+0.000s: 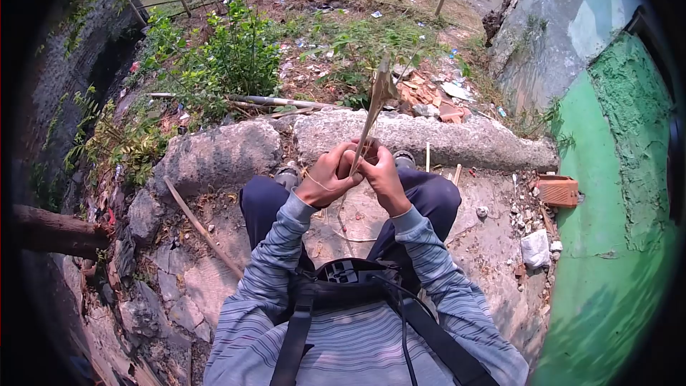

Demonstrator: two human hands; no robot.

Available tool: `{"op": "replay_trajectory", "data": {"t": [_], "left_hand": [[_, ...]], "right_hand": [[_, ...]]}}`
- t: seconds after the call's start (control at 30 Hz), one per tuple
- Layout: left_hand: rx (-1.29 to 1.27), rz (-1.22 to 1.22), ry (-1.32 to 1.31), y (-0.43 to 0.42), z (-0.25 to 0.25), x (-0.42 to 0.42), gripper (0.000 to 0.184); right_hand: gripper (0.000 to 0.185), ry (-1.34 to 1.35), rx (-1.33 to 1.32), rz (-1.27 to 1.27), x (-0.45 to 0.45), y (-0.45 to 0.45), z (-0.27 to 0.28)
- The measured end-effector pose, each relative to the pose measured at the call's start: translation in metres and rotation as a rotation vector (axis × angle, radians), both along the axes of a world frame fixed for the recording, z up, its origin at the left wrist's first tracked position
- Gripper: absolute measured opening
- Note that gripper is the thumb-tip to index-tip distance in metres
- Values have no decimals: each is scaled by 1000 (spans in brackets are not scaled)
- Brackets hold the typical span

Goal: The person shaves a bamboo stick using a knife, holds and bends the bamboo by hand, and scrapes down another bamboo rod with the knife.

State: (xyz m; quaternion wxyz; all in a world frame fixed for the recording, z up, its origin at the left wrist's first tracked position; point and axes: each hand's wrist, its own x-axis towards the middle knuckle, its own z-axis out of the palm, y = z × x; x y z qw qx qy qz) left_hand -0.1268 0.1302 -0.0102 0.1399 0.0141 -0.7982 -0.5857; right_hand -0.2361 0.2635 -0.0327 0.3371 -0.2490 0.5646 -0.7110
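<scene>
Between my knees, my left hand and my right hand come close together with fingers closed around the lower end of a long tan strip. The strip rises away from me, narrow at the bottom and wider and creased toward its top. Whether it is dried leaf or thin sheet I cannot tell. My fingers hide its lowest part. Round my left wrist runs a thin pale band. Below the hands, a thin pale cord lies curved on the ground between my legs.
A concrete curb crosses in front of my feet. A long stick lies to the left, and a thin light stick stands near my right knee. At right are a brick and a green wall. Leafy plants grow beyond the curb.
</scene>
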Motion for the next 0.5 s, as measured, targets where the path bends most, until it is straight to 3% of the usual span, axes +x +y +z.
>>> {"op": "replay_trajectory", "data": {"t": [0.07, 0.13, 0.3, 0.4, 0.5], "left_hand": [[-4, 19, 45, 4, 0, 1, 34], [178, -102, 22, 4, -6, -2, 46], [-58, 51, -15, 13, 0, 3, 114], [12, 12, -90, 19, 13, 10, 113], [5, -15, 1, 23, 10, 14, 110]], "right_hand": [[54, 8, -9, -49, 5, -3, -3], [57, -82, 87, -47, 7, -5, -1], [54, -276, 90, 217, 15, 5, -3], [53, -134, 138, 230, 9, 9, -17], [54, -3, 37, 80, 36, 18, 28]]}}
